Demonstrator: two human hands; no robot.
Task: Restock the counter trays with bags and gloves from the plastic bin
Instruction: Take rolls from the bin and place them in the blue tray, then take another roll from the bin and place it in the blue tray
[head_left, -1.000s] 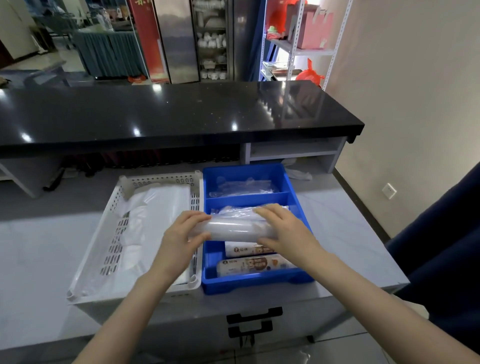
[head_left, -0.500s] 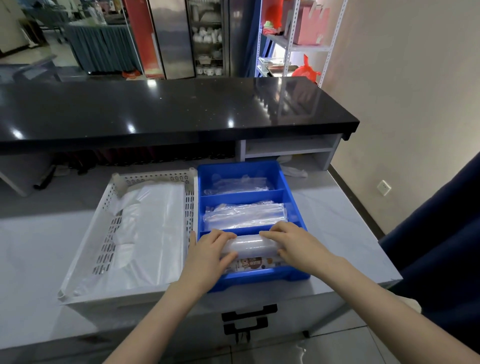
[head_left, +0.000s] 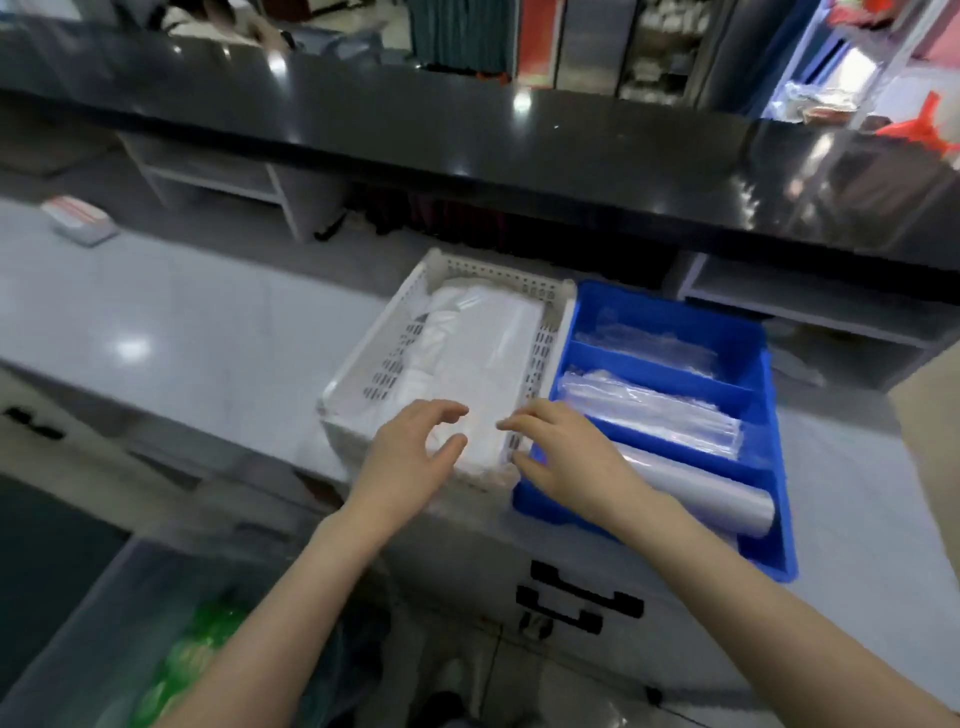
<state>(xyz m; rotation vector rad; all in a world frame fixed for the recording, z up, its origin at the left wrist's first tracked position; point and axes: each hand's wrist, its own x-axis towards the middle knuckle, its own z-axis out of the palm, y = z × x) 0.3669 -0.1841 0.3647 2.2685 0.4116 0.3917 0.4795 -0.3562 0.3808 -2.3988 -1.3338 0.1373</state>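
A blue divided tray (head_left: 756, 340) sits on the grey counter, its compartments holding clear bags. A clear roll of bags (head_left: 711, 499) lies in its nearest compartment, and flat clear bags (head_left: 654, 410) fill the middle one. Left of it stands a white perforated tray (head_left: 358, 374) with white bags (head_left: 493, 338) inside. My left hand (head_left: 405, 462) hovers over the white tray's near edge, fingers spread and empty. My right hand (head_left: 566, 457) floats over the blue tray's near left corner, also empty. A plastic bin (head_left: 119, 618) with green packs shows at the lower left.
A black countertop (head_left: 519, 145) runs across above the trays, with open shelves beneath it. A small white and red box (head_left: 78, 221) lies on the grey counter at far left. Black drawer handles (head_left: 576, 603) are below the trays.
Both hands let go of the clear roll, which now lies in the blue tray's near compartment, and moved left. My view swung left and down, bringing the bin into sight.
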